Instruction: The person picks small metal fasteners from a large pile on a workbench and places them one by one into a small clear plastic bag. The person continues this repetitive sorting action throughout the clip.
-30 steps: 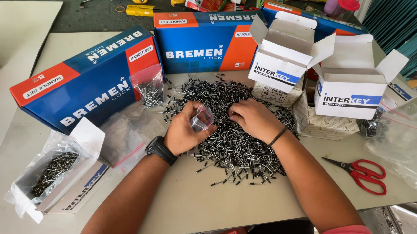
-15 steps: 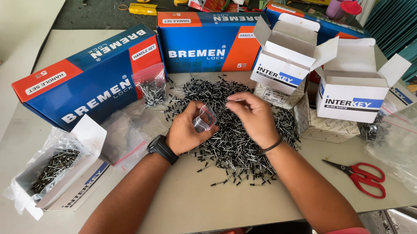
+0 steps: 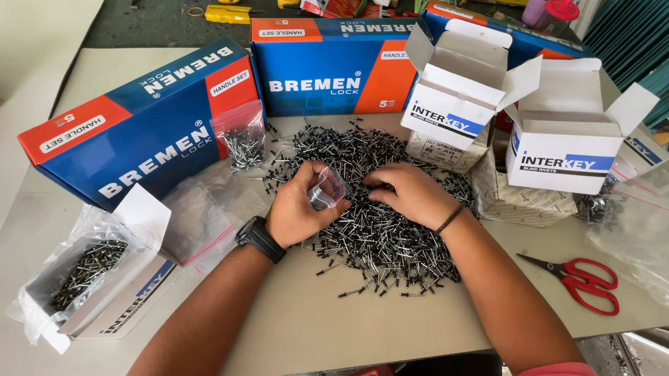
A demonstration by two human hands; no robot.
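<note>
Small clear bag pinched in my left hand, nearly empty; right hand fingers closing on rivet pile; most unbagged.

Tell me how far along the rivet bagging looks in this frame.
Done: one filled small bag leans against the blue box. In hand: the left hand holds a small clear bag open, seemingly empty, while the right hand rests on the rivet pile. Left: most of the pile lies loose on the table, so it looks early.
</note>
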